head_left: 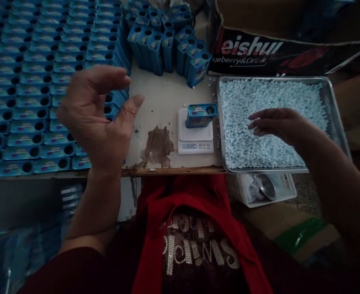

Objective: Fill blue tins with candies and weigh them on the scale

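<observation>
My left hand [98,112] is raised above the edge of the packed blue boxes, thumb and fingers apart, with nothing in it. Over the metal tray [224,155] hovers my right hand [278,124], fingers stretched forward above small pale blue and white pellets [244,143]; whether it touches them I cannot tell. Between the hands a white digital scale [195,134] lies on the table, its display lit. One blue box [201,116] with a round hole in its top stands upright on the scale.
Rows of blue boxes with round holes [27,139] fill the table's left side. Several more boxes [167,45] stand at the back. A large printed carton [250,55] sits behind the tray. Below the table edge, a white basket [287,190] holds a metal scoop [265,187].
</observation>
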{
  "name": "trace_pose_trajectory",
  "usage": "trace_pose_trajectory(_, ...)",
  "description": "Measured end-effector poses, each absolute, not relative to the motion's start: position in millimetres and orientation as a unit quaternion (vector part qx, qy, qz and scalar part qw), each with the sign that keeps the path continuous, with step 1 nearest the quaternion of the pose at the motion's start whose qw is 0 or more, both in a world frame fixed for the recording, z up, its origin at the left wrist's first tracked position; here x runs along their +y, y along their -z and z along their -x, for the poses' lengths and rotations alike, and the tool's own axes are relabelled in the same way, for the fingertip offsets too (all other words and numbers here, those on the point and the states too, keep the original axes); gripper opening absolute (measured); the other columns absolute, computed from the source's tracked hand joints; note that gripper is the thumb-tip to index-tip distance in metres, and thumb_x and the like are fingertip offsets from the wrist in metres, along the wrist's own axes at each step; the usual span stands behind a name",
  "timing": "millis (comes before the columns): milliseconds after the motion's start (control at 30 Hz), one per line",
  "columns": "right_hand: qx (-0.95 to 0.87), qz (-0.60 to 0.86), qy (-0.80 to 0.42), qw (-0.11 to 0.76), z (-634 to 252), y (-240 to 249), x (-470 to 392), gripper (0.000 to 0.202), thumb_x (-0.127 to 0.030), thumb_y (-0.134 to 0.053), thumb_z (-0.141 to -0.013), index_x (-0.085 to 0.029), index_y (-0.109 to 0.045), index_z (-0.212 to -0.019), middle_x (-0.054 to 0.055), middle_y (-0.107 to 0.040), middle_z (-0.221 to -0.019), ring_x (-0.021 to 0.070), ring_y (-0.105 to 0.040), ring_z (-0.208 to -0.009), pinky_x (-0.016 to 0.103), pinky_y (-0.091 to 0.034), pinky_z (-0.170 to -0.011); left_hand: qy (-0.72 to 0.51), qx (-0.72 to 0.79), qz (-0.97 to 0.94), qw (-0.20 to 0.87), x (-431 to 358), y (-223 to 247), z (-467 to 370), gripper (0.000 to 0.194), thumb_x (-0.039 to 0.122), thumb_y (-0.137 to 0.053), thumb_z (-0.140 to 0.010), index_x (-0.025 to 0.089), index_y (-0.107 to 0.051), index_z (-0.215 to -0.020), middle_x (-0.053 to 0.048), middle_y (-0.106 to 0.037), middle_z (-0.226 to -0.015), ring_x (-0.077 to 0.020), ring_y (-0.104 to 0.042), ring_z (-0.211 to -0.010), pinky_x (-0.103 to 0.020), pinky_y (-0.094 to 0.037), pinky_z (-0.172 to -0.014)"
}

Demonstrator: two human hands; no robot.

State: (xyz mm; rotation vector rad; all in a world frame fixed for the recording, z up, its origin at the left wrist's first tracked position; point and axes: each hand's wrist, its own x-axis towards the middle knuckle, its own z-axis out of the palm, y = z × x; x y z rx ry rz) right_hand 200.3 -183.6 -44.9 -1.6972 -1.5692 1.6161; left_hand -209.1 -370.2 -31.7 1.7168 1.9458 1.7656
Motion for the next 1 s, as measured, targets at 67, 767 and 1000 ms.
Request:
trace_pose_trajectory(67, -0.599, 0.574, -0.542, 0.132, -195.1, 34.2, -182.6, 0.013, -0.017, -0.094, -0.090, -0.016, -0.086, -0.100, 0.007, -0.083, -0.080, 0.0122, -0.065, -0.060, 0.027, -0.050, -0.056, -0.568, 0.608, -0.553, -0.035, -367.9, 29.0, 207.3, 0.028, 0.066, -0.077, -0.110, 0.048, -0.076, -0.132, 0.010, -0.081, -0.131, -0.0272, -0.082, -0.130, -0.053, -0.072, -0.117)
trace_pose_trajectory(767, -0.787, 0.519, -0.308, 0.125, -210.0, -4.8, -153.7, 0.047, -0.055, -0.089, -0.089, -0.021, -0.089, -0.121, 0.017, -0.086, -0.110, 0.0295, -0.085, -0.089, 0.050, -0.068, -0.085, -0.284, 0.626, -0.725, -0.045, -313.0, 48.3, 128.6, 0.074, 0.050, -0.090, -0.103, 0.027, -0.056, -0.165, -0.016, -0.058, -0.178, -0.0420, -0.054, -0.167, -0.064, -0.043, -0.141)
trace_pose_trajectory(1000, -0.873, 0.455, -0.128, 0.122, -156.6, 32.0, -130.0, 0.052, -0.049, -0.082, -0.095, -0.020, -0.087, -0.138, 0.025, -0.070, -0.158, 0.0379, -0.086, -0.109, 0.052, -0.070, -0.092, -0.142, 0.677, -0.719, 0.068, -230.4, 17.6, 143.8, 0.034, 0.019, -0.079, -0.111, 0.019, -0.075, -0.144, -0.013, -0.080, -0.147, -0.0320, -0.077, -0.135, -0.044, -0.065, -0.106)
